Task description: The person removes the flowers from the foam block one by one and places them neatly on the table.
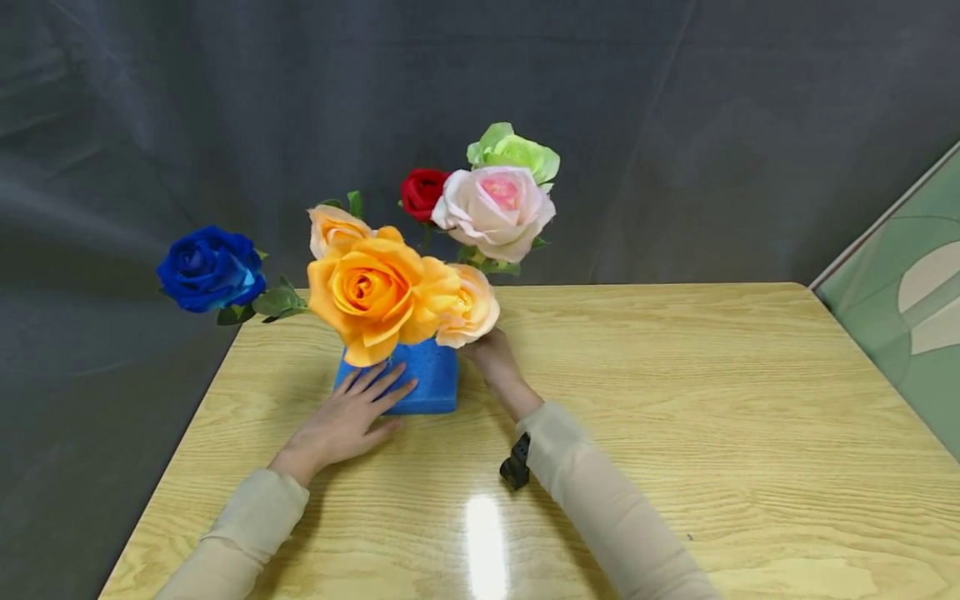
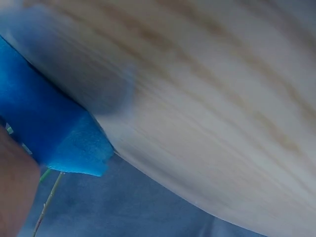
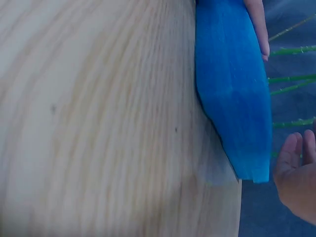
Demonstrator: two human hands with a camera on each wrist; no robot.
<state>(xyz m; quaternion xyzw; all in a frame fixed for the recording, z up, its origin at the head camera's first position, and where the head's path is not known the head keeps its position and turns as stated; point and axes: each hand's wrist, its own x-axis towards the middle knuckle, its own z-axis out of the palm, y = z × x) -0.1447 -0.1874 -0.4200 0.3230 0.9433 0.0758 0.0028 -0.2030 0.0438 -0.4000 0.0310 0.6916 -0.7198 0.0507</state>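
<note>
A blue foam block [image 1: 431, 379] lies on the table with several artificial roses standing in it. My left hand [image 1: 352, 421] rests with spread fingers on the block's near left side. Close to the block's right side is my right hand [image 1: 495, 362], its fingers partly hidden behind a peach rose [image 1: 471, 307] in the head view. In the right wrist view, my right hand [image 3: 298, 180] has its fingers extended beside a thin green stem [image 3: 291, 124], with a gap between them. A large orange rose [image 1: 371, 287] covers the block's upper part.
A blue rose [image 1: 210, 268] leans out far left. Behind stand a red rose [image 1: 423, 193], a pale pink rose [image 1: 497, 208] and a green rose [image 1: 517, 154]. The wooden table [image 1: 712, 400] reaches a dark curtain [image 1: 712, 150]. A green patterned panel [image 1: 911, 308] borders the right.
</note>
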